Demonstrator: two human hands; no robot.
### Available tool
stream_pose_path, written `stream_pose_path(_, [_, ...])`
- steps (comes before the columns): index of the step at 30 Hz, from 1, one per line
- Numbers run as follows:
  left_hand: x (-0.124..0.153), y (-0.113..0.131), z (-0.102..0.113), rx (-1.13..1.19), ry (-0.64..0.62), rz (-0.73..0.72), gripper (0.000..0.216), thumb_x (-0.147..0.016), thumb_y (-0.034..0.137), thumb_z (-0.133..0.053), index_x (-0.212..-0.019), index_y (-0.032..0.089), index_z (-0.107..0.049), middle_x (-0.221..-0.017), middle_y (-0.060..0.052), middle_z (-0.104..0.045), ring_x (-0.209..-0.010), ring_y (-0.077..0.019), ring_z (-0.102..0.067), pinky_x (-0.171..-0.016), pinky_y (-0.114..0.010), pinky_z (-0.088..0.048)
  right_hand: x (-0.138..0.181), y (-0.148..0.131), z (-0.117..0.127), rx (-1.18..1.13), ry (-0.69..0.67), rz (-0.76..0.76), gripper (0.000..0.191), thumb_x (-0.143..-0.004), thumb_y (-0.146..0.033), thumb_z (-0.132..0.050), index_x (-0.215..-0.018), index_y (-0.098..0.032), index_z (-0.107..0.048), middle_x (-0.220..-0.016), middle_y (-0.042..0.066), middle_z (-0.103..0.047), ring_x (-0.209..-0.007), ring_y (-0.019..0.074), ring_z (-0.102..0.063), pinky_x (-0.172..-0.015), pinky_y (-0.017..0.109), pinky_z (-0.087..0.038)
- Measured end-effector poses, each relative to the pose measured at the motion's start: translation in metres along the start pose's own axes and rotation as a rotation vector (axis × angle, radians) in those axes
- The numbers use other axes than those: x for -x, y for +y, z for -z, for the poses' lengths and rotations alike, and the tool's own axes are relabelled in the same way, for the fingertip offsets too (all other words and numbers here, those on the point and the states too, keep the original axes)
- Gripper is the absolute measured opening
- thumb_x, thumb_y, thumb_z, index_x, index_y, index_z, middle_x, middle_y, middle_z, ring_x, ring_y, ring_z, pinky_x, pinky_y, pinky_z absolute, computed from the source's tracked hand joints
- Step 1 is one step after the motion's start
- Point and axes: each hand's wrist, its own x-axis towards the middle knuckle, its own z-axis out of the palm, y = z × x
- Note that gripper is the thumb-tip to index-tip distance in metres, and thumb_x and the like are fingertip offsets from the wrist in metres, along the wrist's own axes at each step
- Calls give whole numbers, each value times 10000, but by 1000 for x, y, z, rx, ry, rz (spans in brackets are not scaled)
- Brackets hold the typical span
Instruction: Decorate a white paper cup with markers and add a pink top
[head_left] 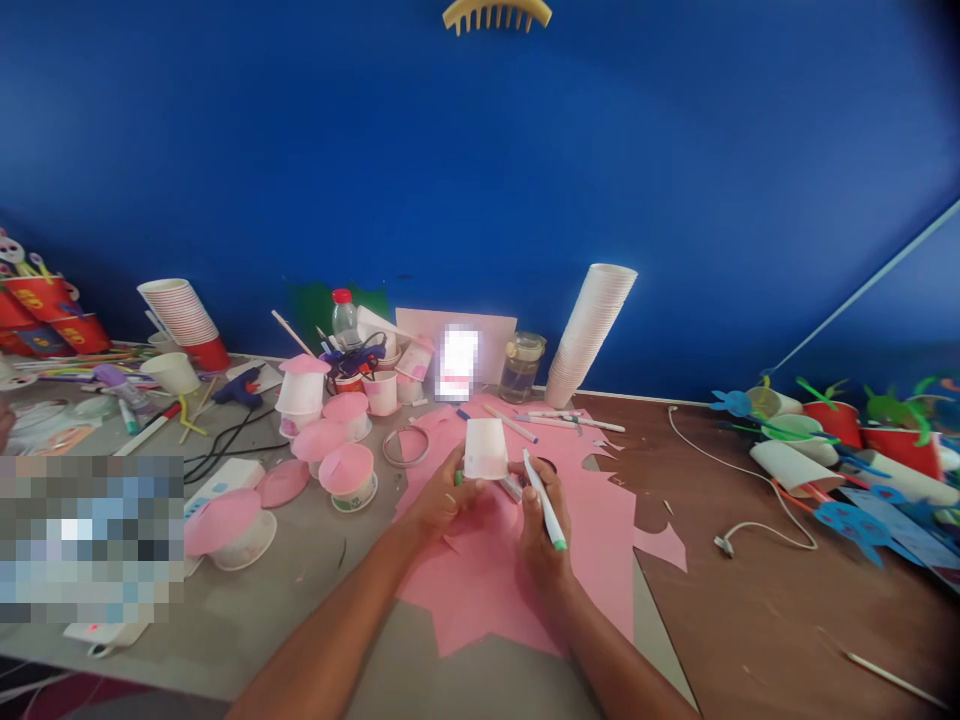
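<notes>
My left hand [444, 494] holds a white paper cup [486, 448] upside down, above a large sheet of pink paper [487, 580] with cut-out edges. My right hand [541, 522] grips a white marker with a green end [544, 500], its tip close to the cup's lower right edge. Both forearms reach in from the bottom of the view. A few more markers [555, 422] lie on the pink paper just beyond the cup.
Several white cups capped with pink paper discs [346, 472] stand left of the hands. A tall leaning stack of white cups [591, 332], a glass jar [520, 366], a glue gun [238, 384] and a white cable [742, 480] lie around. Red cup crafts [847, 430] sit far right.
</notes>
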Motion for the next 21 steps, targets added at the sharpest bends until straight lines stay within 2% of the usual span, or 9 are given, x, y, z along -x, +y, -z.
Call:
stream_pose_path(3, [0, -2, 0, 25, 11, 6, 747, -711, 357, -822, -1380, 229, -514, -824, 5, -629, -585, -86, -450, -555, -227, -320, 0, -1, 0, 6, -10, -2, 345, -1003, -324, -467, -1325, -217, -525, -1145, 98, -683, -1025, 222, -669, -869, 420, -557])
stream_pose_path(7, [-1, -4, -1, 68, 34, 6, 745, -693, 345, -824, -1362, 215, -524, -760, 18, -616, -566, -90, -444, -555, -238, -319, -1, -1, 2, 19, -13, 53, 348, -1002, -312, -464, -1332, -217, -518, -1138, 101, -681, -1035, 226, -666, -868, 428, -566])
stream_pose_path(14, [-1, -2, -1, 161, 31, 89, 485, -708, 356, -777, -1136, 208, -601, -589, 86, -436, -494, -62, -331, -505, -208, -257, -8, -4, 8, -21, 18, 126, 319, -1016, -328, -426, -1279, -211, -564, -1091, 101, -682, -1021, 247, -685, -848, 469, -588])
stream_pose_path(17, [-1, -2, -1, 234, -24, 135, 373, -721, 357, -761, -1028, 211, -608, -611, 78, -446, -494, -54, -343, -497, -195, -260, -8, -5, 7, -1, 10, 154, 327, -1022, -323, -415, -1298, -214, -553, -1101, 105, -681, -1025, 241, -683, -857, 466, -588])
stream_pose_path(21, [0, 2, -2, 326, -76, 166, 309, -717, 387, -767, -890, 187, -607, -581, 65, -474, -490, -66, -385, -487, -198, -301, -4, -5, 5, 73, -31, 272, 360, -1023, -325, -419, -1361, -233, -505, -1128, 100, -696, -1074, 242, -675, -880, 447, -586])
